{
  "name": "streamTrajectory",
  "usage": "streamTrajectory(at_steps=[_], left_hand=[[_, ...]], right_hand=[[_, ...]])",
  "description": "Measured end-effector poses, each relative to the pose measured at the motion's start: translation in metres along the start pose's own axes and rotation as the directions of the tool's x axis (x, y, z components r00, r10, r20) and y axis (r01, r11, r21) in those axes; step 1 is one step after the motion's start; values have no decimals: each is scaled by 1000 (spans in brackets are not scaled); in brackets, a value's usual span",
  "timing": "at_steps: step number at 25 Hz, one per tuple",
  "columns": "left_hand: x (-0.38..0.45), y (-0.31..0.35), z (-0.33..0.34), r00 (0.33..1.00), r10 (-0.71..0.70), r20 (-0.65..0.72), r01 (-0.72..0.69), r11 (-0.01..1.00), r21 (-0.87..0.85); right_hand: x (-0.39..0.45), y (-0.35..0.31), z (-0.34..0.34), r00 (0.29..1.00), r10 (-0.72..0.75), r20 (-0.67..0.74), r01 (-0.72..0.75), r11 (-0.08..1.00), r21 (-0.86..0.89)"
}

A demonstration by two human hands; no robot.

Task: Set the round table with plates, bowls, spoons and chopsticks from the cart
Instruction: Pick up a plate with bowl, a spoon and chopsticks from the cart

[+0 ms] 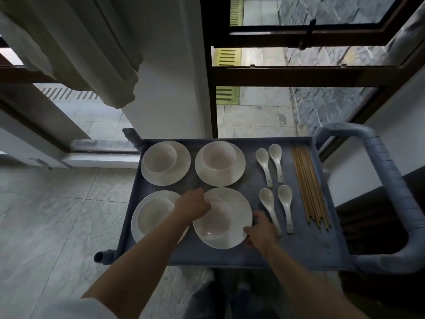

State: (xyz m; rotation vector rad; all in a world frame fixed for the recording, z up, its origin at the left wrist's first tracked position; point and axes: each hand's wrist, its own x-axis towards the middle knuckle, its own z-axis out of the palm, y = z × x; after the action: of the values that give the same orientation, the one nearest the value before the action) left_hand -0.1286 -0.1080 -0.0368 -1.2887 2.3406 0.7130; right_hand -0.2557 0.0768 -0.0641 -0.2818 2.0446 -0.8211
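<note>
A blue-grey cart (305,245) holds several white plates, each with a white bowl on it. On the near right plate (239,203) sits a bowl (215,221). My left hand (192,207) grips the left edge of this plate and bowl. My right hand (259,231) holds the plate's near right rim, thumb on top. The near left plate (147,201) lies partly under my left forearm. Further back are two more plate-and-bowl sets (165,163) (219,163). Several white spoons (264,163) and a bundle of wooden chopsticks (310,185) lie on the cart's right side.
The cart's padded handle (388,176) curves round on the right. A white pillar (170,88) and dark-framed windows (299,74) stand behind the cart. A curtain (76,42) hangs at the upper left. Grey tiled floor (57,215) spreads to the left.
</note>
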Motion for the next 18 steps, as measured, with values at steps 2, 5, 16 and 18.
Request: streamTrajectory(at_steps=[2,5,16,18], left_hand=[[5,-2,0,999,4,42,-4,1000,3],[8,-3,-4,996,10,87,-12,1000,28],[-12,6,-29,952,-55,301,196,864,-463],[-18,7,-33,957,-48,287,210,797,-566]], right_hand=[[-1,0,4,999,21,-36,-19,998,61],[-2,-1,3,998,28,-55,-23,995,96],[-8,-14,-42,1000,-29,2,28,994,102],[-11,-19,-51,999,-49,9,47,994,103]])
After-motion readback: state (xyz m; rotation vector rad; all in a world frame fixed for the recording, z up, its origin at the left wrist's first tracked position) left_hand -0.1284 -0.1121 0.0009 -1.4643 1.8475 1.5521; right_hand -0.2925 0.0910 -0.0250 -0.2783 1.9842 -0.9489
